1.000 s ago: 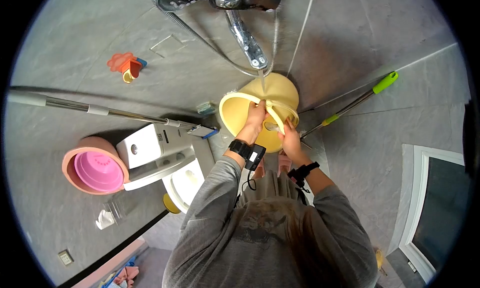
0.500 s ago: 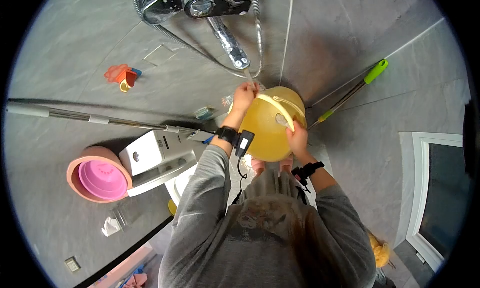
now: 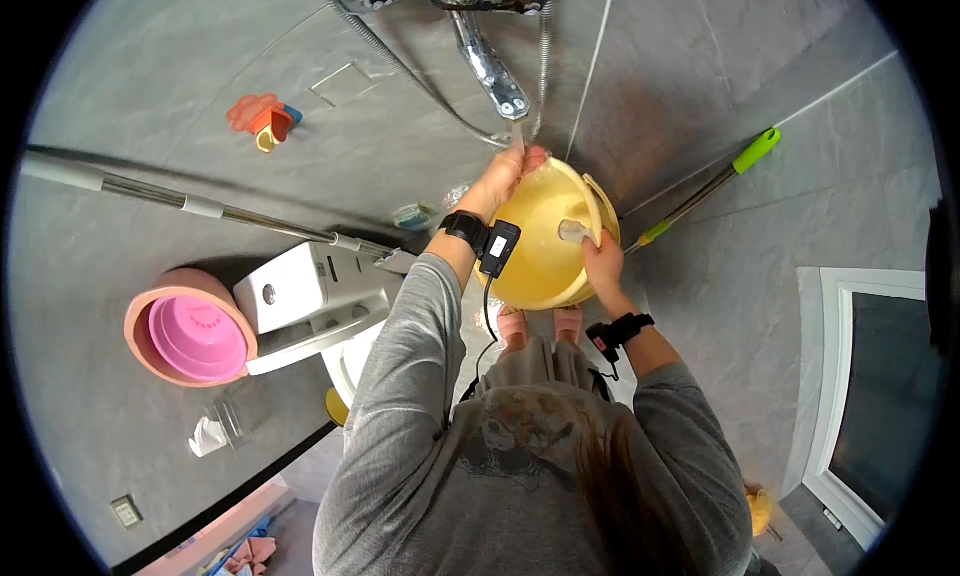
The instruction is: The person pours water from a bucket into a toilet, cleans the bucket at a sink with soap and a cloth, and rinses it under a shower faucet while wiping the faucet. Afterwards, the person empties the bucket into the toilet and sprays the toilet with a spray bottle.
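Note:
Water runs from the chrome faucet (image 3: 490, 71) onto my left hand (image 3: 515, 168), which is at the upper left rim of a yellow bucket (image 3: 535, 266). Its fingers are partly blurred in the water, and I cannot make out whether they grip anything. On the bucket's right side, my right hand (image 3: 602, 261) is closed on the rim, next to a small pale translucent piece (image 3: 573, 231) inside. The bucket's open mouth is tilted toward me. Black straps are around both wrists.
A white toilet (image 3: 345, 361) is at the left, with a pink basin (image 3: 200, 336) beyond it. A long metal pole (image 3: 265, 219) runs along the left wall. A green-handled pole (image 3: 757, 151) leans at the right. A hose (image 3: 400, 64) hangs by the faucet.
My left hand has moved from the bucket's middle up to the water stream. The bucket has turned, so its mouth faces me more. My right hand still holds its right side.

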A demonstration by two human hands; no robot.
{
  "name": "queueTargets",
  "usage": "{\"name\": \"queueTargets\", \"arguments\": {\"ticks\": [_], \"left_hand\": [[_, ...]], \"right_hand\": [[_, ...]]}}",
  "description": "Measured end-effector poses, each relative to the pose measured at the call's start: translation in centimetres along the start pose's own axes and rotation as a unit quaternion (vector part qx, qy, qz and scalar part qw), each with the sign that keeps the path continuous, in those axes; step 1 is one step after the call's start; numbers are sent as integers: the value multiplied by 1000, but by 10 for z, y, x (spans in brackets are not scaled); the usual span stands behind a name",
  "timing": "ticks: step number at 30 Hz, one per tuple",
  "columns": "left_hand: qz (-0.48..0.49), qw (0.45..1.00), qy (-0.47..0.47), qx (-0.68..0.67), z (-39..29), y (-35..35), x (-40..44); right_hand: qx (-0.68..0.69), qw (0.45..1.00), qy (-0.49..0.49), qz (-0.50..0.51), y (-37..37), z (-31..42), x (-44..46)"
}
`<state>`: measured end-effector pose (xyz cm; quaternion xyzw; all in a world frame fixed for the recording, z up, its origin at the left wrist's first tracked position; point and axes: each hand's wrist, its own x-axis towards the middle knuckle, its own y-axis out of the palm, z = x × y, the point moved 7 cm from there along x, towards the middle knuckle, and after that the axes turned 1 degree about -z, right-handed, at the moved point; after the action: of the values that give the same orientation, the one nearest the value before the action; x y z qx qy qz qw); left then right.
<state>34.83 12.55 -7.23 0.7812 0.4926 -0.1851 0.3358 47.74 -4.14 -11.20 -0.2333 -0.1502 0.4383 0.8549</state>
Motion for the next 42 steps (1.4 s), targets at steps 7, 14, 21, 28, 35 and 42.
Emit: {"name": "queueTargets", "arguments": {"ticks": [7, 14, 21, 28, 35, 42], "left_hand": [[-96, 972, 93, 193, 10, -81, -32], [-189, 958, -46, 212, 97, -172, -75], [-234, 947, 112, 187, 96, -141, -70], [-267, 957, 111, -19, 71, -173, -111], [-259, 956, 134, 9, 59, -136, -107], [-263, 927, 238, 124, 27, -130, -102]], "right_hand": [[38, 991, 107, 74, -3, 15, 6], [100, 986, 107, 75, 3, 30, 22], [213, 956, 164, 114, -21, 24, 33], [37, 980, 72, 181, 24, 33, 42], [-7, 956, 98, 278, -9, 32, 61], [-170, 914, -12, 368, -17, 86, 62]]}}
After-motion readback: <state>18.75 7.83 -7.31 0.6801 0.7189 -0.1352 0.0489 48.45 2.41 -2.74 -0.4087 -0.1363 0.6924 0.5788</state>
